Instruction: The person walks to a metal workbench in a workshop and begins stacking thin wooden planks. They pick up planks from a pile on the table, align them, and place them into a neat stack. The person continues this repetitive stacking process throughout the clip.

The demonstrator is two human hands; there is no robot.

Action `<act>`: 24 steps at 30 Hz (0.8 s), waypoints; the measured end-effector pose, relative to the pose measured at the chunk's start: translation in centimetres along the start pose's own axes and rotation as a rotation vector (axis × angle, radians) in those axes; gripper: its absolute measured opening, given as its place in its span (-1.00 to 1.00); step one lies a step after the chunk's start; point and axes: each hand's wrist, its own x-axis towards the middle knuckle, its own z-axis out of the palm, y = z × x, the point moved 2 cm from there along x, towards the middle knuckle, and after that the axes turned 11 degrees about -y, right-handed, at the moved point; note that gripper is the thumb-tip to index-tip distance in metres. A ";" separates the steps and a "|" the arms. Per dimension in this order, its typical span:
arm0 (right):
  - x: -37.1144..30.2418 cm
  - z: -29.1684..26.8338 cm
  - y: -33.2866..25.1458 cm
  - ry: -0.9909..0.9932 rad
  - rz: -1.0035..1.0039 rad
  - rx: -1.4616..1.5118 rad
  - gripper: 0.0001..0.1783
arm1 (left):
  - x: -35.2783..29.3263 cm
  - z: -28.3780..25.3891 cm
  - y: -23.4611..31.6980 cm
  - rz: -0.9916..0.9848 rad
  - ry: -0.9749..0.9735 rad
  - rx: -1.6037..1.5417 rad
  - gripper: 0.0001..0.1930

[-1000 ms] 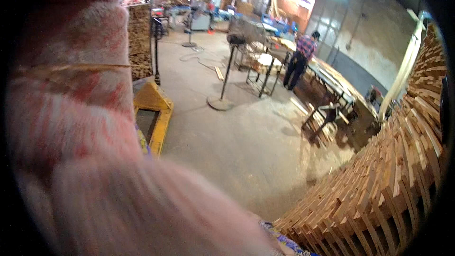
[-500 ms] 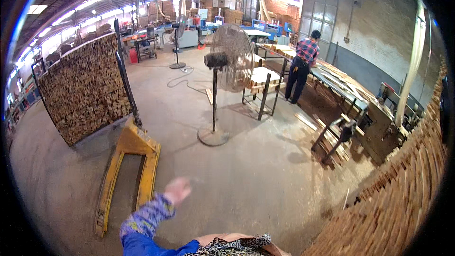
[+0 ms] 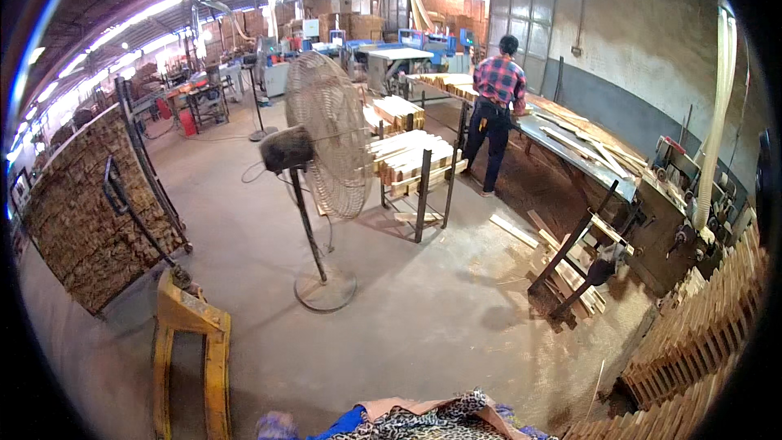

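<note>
Neither of my hands shows. A blurred bit of my purple patterned left sleeve (image 3: 277, 425) lies at the lower edge, and the hand beyond it is out of sight. My leopard-print clothing (image 3: 423, 422) fills the bottom middle. Left of the sleeve stands a yellow pallet jack (image 3: 193, 318), its two forks pointing toward me. Ahead of me rises a black pedestal fan (image 3: 326, 138) on a round base.
Stacked wood strips (image 3: 692, 350) rise close on my right. A person in a plaid shirt (image 3: 498, 81) works at a long table (image 3: 582, 159). Boards lie on a metal rack (image 3: 423, 195) and the floor. A framed stack of wood (image 3: 98, 212) stands left.
My left hand and forearm have dropped out of the lower edge. The fan, rack and person appear nearer and farther left, as my view has moved forward and turned right.
</note>
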 end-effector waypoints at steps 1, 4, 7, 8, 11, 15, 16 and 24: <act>0.4 -5.5 -0.1 0.060 0.024 -0.090 0.00 | 5.9 -7.7 6.2 0.122 0.108 0.095 -0.49; 6.2 -1.9 -4.7 -0.036 0.079 0.088 -0.02 | 11.6 -27.1 8.1 -0.033 0.336 -0.132 -0.32; 1.2 -12.5 -8.2 0.225 0.267 0.069 -0.02 | 15.2 -42.8 34.3 0.282 0.514 -0.315 -0.24; 1.9 -14.8 -9.4 0.255 0.277 0.070 -0.02 | 16.9 -46.5 39.7 0.418 0.472 -0.430 -0.22; 4.7 -24.1 -13.4 0.342 0.307 0.073 -0.02 | 18.9 -55.0 57.0 0.677 0.474 -0.330 -0.29; 11.3 -37.2 -20.0 0.341 0.330 -0.042 -0.02 | 22.5 -60.2 68.9 0.716 0.380 -0.093 -0.30; 12.6 -39.9 -21.4 0.339 0.353 -0.074 -0.02 | 24.9 -60.2 69.1 0.674 0.309 -0.059 -0.30; 30.5 -61.0 -50.3 0.474 0.025 -0.202 -0.11 | 34.6 -65.8 59.8 0.143 -0.194 0.184 -0.50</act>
